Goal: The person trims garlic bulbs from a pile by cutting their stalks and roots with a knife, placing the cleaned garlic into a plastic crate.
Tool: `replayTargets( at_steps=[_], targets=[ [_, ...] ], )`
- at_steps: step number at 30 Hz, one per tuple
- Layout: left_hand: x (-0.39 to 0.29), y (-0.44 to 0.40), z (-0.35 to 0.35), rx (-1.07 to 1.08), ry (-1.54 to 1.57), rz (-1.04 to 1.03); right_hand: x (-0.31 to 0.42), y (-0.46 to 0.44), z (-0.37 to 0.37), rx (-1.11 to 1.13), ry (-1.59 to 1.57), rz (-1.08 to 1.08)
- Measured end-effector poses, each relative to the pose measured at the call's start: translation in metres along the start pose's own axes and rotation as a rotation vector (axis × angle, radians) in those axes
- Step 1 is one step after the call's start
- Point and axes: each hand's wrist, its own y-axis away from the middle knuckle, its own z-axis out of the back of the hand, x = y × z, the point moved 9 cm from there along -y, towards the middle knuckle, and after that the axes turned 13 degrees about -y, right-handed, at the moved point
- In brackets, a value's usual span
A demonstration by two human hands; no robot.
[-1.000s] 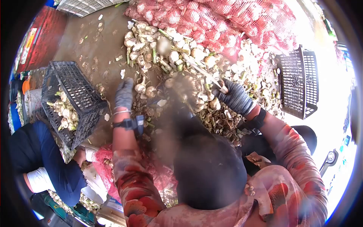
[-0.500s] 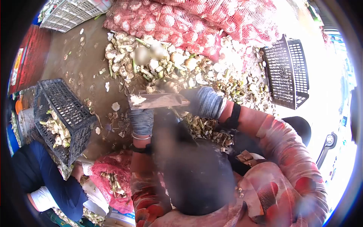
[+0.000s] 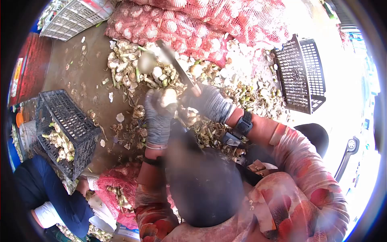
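In a grey knit glove, my left hand (image 3: 157,121) is closed around a pale garlic bulb (image 3: 168,97). My right hand (image 3: 213,104), gloved likewise, grips a knife (image 3: 177,66) whose broad blade points up and to the left, away from the bulb. The knife's handle is mostly hidden inside my right fingers. Just beyond both hands lies a heap of garlic bulbs with stems (image 3: 131,66). Loose skins and cut stalks (image 3: 250,90) cover the ground to the right and beneath my hands.
Red mesh sacks of garlic (image 3: 193,24) lie behind the heap. A black crate (image 3: 300,74) stands at right, another crate (image 3: 70,117) holding garlic at left, and a light crate (image 3: 76,20) at upper left. A co-worker's dark sleeve (image 3: 60,189) is beside a red mesh bag (image 3: 117,191).
The knife blade has swung from lying level across my left hand to pointing up and away. The garlic bulb in my left hand now shows. My right hand has shifted slightly.
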Motion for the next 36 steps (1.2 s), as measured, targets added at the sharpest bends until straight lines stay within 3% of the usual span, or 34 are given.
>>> replayTargets(
  at_steps=[1,3,5,7,8,9,10,11,13,15,16,19,21,23,25,29,32,33,35,36],
  targets=[
    [-0.001,-0.002,0.002,-0.007,0.004,0.001,-0.006,0.0,-0.005,-0.01,-0.028,-0.008],
    [0.015,0.002,-0.012,0.256,-0.017,0.198,-0.014,0.008,-0.006,-0.155,-0.285,0.057],
    [-0.004,0.003,-0.013,0.274,-0.152,0.181,-0.048,0.006,-0.014,-0.217,-0.138,0.019],
    [-0.023,-0.002,-0.014,0.295,-0.419,0.118,-0.044,0.006,-0.016,-0.095,0.004,0.072],
    [-0.013,-0.001,-0.011,0.291,-0.42,0.119,-0.032,0.01,-0.011,-0.078,-0.076,0.058],
    [0.011,0.002,-0.008,0.278,-0.003,0.19,-0.018,0.014,0.0,-0.074,-0.077,0.058],
    [0.031,0.005,-0.006,0.258,0.414,0.256,0.011,0.019,0.006,-0.008,0.129,0.139],
    [0.047,0.005,0.003,0.261,0.414,0.264,0.025,0.025,0.007,0.057,0.335,0.215],
    [0.015,0.016,0.002,0.222,-1.238,-0.743,0.019,0.025,0.009,0.131,0.455,0.156],
    [-0.014,0.026,-0.004,0.208,-1.116,-0.773,0.038,0.03,0.01,0.206,0.637,0.155],
    [0.011,0.022,-0.008,0.473,-1.286,-0.448,0.04,0.032,0.009,0.237,0.596,0.196],
    [0.041,0.029,-0.005,0.837,-1.59,0.01,0.035,0.037,0.002,0.307,0.623,0.198],
    [0.045,0.033,0.0,0.741,-1.515,-0.03,0.032,0.04,-0.001,0.329,0.615,0.171],
    [0.032,0.032,-0.002,0.504,-1.176,-0.231,0.013,0.041,-0.005,0.312,0.662,0.163],
    [0.027,0.033,0.001,0.431,-0.872,-0.293,0.003,0.041,-0.004,0.273,0.645,0.213],
    [0.025,0.038,-0.002,0.423,-0.593,-0.195,-0.012,0.037,0.0,0.225,0.635,0.22],
    [0.001,0.038,-0.009,0.338,-0.334,-0.005,-0.04,0.029,0.016,0.146,0.613,0.142],
    [-0.034,0.035,-0.008,0.248,-0.452,0.035,-0.068,0.016,0.045,0.138,0.654,-0.211],
    [-0.06,0.037,-0.009,0.245,-0.396,-0.218,-0.059,0.026,0.084,-0.128,0.657,-0.135],
    [-0.045,0.032,-0.007,0.241,-0.4,-0.013,-0.057,0.019,0.072,-0.059,0.642,-0.048]
  ],
)
